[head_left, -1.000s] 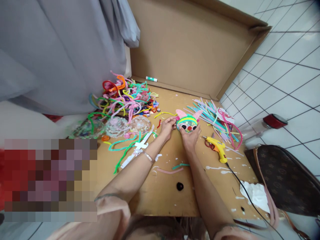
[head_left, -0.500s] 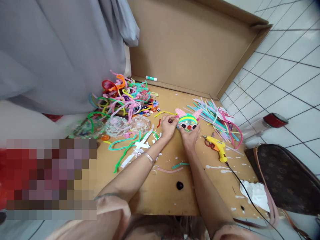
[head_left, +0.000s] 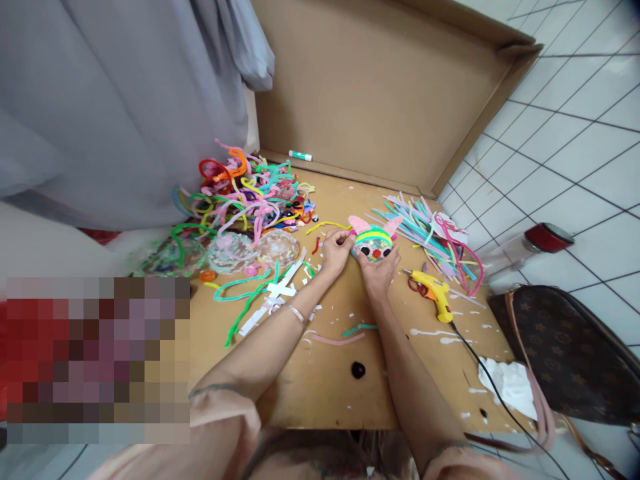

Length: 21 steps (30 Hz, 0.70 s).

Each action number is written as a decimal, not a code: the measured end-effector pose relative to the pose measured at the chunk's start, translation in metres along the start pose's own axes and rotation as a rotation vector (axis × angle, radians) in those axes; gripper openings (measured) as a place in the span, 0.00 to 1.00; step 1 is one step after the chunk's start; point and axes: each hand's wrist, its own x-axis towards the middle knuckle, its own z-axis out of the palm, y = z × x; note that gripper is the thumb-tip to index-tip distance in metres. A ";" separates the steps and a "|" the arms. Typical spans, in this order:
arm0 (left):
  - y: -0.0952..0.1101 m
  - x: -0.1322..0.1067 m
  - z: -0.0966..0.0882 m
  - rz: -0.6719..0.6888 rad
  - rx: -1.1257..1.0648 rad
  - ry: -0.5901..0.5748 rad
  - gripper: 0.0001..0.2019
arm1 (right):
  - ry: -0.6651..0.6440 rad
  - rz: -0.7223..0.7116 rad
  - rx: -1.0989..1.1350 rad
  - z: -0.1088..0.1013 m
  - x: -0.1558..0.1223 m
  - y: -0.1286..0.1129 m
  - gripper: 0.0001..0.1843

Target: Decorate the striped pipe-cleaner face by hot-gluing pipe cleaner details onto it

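Observation:
A clear round ball decorated as an animal face [head_left: 374, 248] is in my right hand [head_left: 379, 275], whose fingers wrap its lower and right sides. It has pink ears, green and yellow pipe-cleaner bands, dark eyes and a red nose. My left hand [head_left: 336, 253] is closed in a pinch at the ball's left side, beside a small bright pink piece below the ear. What sits between those fingertips is too small to make out. A yellow glue gun [head_left: 434, 293] lies to the right of my right hand, with orange-handled scissors [head_left: 417, 287] partly beneath it.
Tangled pipe cleaners [head_left: 250, 187] and clear plastic balls [head_left: 230, 252] cover the left. Straight pipe cleaners [head_left: 420, 230] lie at the back right. White paper strips [head_left: 275, 293], a black pompom [head_left: 358, 370], a tissue [head_left: 507, 387] and a brown bag [head_left: 565, 353] are around. A cardboard panel [head_left: 360, 93] stands behind.
The whole view has shifted slightly. Both hands keep nearly the same pose around the ball, and nothing else on the table has visibly moved.

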 end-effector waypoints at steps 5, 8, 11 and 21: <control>0.000 0.000 -0.005 -0.055 -0.041 0.067 0.07 | -0.012 0.008 0.000 0.001 0.001 0.001 0.61; 0.006 -0.005 -0.010 -0.021 -0.013 0.179 0.08 | -0.004 0.000 -0.002 0.002 0.001 0.001 0.60; 0.011 -0.017 -0.011 -0.006 0.094 0.103 0.07 | 0.011 -0.011 -0.006 0.003 0.001 0.002 0.60; 0.013 -0.043 -0.004 -0.089 0.323 -0.099 0.11 | 0.044 -0.112 0.005 0.009 0.002 0.012 0.50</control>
